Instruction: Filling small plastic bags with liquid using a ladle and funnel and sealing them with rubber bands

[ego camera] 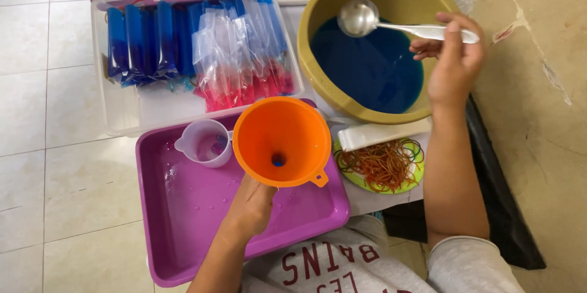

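My left hand (pixel 251 207) grips the stem of an orange funnel (pixel 282 140) from below, over a purple tray (pixel 183 219). A trace of blue liquid shows in the funnel's neck. My right hand (pixel 455 61) holds the handle of a metal ladle (pixel 359 17), whose bowl hangs above the blue liquid (pixel 367 67) in a large olive-yellow bowl (pixel 342 106). What is under the funnel is hidden by it and by my hand.
A clear bin (pixel 122 109) behind the tray holds upright bags of blue and red liquid. A small clear measuring cup (pixel 205 142) stands on the tray. A green plate (pixel 417 174) of rubber bands and a white packet (pixel 379 135) lie beside the bowl. Tiled floor at left.
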